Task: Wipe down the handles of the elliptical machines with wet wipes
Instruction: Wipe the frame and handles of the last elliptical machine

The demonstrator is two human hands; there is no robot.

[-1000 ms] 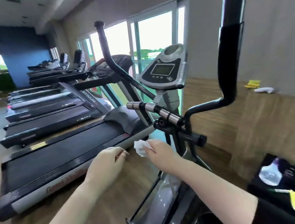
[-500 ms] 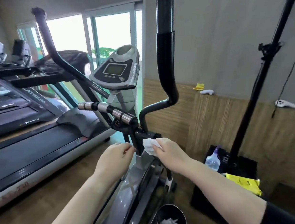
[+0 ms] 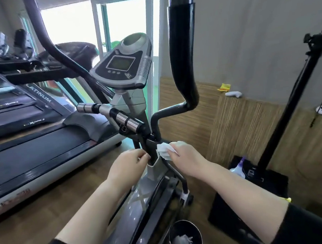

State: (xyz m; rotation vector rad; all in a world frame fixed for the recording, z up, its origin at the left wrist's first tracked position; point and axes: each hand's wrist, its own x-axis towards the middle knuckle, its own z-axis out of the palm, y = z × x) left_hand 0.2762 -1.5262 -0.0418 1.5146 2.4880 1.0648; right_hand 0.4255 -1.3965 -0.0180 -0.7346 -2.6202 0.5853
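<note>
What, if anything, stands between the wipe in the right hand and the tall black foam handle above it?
Nothing visible. The right hand holds the wipe at the pivot bracket, and the curved bar rises from there into the foam handle. The console sits off to the left, clear of that path.

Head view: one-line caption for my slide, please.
Right hand holds a wipe at the handle joint of the elliptical, left hand close beside it, bin below.
</note>
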